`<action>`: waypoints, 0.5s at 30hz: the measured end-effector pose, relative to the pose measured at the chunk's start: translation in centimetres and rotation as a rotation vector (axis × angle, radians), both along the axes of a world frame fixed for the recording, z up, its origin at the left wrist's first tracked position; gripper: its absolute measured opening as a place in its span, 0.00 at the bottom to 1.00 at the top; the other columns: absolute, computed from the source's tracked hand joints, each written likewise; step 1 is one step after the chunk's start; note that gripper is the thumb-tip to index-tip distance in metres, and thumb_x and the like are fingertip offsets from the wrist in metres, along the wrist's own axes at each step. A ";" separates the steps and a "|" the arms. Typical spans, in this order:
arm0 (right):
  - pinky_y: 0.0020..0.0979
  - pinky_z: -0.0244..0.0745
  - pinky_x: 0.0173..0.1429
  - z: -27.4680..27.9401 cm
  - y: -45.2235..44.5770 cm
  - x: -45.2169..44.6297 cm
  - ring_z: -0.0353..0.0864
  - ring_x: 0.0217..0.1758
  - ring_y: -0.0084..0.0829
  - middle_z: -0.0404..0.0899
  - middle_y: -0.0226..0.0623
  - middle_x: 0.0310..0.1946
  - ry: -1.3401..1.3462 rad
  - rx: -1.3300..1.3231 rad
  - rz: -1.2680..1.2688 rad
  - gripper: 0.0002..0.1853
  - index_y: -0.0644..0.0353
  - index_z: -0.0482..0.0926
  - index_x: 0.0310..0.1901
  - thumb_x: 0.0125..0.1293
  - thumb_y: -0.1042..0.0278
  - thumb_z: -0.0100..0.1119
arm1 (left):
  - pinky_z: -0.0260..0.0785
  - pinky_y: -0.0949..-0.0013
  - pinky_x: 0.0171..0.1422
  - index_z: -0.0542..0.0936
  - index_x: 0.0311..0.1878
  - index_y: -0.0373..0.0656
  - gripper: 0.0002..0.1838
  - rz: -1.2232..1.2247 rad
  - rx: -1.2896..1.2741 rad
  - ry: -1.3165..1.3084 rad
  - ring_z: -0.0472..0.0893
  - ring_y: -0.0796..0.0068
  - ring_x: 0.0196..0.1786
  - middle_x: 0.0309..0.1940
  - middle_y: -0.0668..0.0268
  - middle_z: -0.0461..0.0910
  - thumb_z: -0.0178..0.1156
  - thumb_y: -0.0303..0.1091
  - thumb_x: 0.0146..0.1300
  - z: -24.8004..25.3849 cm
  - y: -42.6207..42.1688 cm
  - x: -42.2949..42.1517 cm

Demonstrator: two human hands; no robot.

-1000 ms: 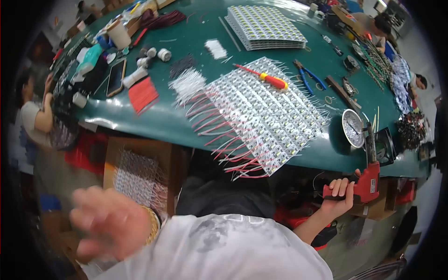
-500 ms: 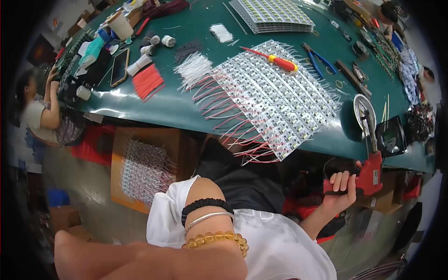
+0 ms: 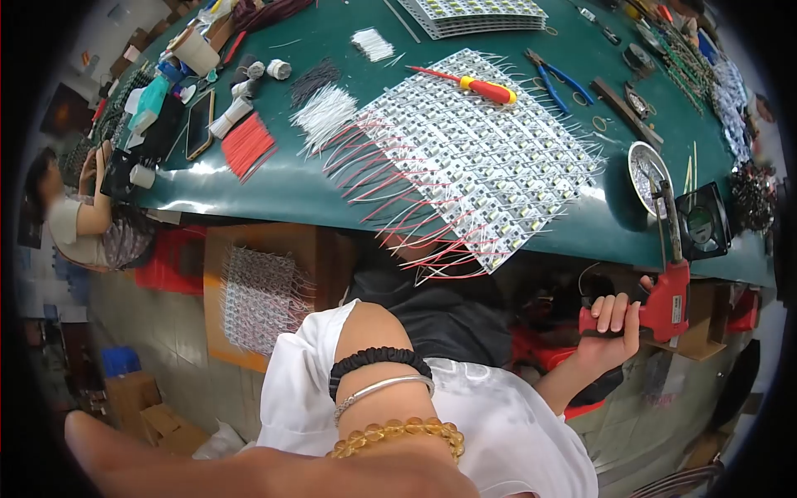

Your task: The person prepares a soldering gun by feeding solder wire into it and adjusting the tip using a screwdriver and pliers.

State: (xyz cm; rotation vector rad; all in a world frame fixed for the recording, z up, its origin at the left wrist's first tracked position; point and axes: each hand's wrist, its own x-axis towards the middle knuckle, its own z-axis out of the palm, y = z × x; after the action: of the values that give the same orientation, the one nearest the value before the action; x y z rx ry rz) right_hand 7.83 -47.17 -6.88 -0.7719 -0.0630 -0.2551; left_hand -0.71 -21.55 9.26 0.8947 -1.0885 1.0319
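Note:
My right hand [image 3: 612, 328] is wrapped round the handle of a red soldering gun [image 3: 668, 307], whose metal front reaches up beside a round metal dish [image 3: 650, 178]. Very close to the camera, at the bottom left, is my left hand [image 3: 249, 471]; its fingers are mostly cut off by the frame edge. Bracelets circle that arm. On the green table [image 3: 299, 195] lies a sheet of small white LED boards [image 3: 490, 158] with red and white wires along its left edge. A red and yellow screwdriver [image 3: 490, 90] rests across the sheet.
Blue-handled pliers [image 3: 560, 80], a black fan [image 3: 704, 222] and stacked boards [image 3: 473, 17] are on the table. Red wires [image 3: 247, 147], white wires [image 3: 324, 116] and a phone [image 3: 200, 124] lie left. Below stands a box holding more boards [image 3: 264, 299]. Another person [image 3: 79, 216] sits at far left.
My left hand has moved from the lower left up close to the camera, its bracelets now in view. My right hand still holds the soldering gun. The view has shifted slightly.

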 end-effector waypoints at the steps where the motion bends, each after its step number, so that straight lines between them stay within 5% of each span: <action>1: 0.27 0.62 0.28 0.2 -0.1 0.4 0.57 0.14 0.20 0.57 0.26 0.14 0.001 -0.001 0.003 0.18 0.63 0.60 0.58 0.67 0.73 0.39 | 0.62 0.70 0.35 0.71 0.38 0.37 0.14 -0.003 -0.003 0.001 0.68 0.75 0.27 0.29 0.66 0.67 0.50 0.40 0.64 -0.1 0.1 0.5; 15: 0.26 0.61 0.27 2.5 0.5 5.2 0.56 0.14 0.19 0.56 0.25 0.14 0.046 -0.074 -0.023 0.19 0.64 0.58 0.59 0.67 0.72 0.39 | 0.63 0.67 0.42 0.71 0.38 0.37 0.13 -0.014 -0.026 0.044 0.67 0.75 0.28 0.29 0.66 0.66 0.49 0.40 0.64 0.4 2.2 5.9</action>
State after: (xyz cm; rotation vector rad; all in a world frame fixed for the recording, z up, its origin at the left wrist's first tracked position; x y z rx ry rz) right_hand 13.02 -46.67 -4.35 -0.8523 -0.0201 -0.2578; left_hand 5.15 -19.32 9.65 0.8834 -1.0406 1.0079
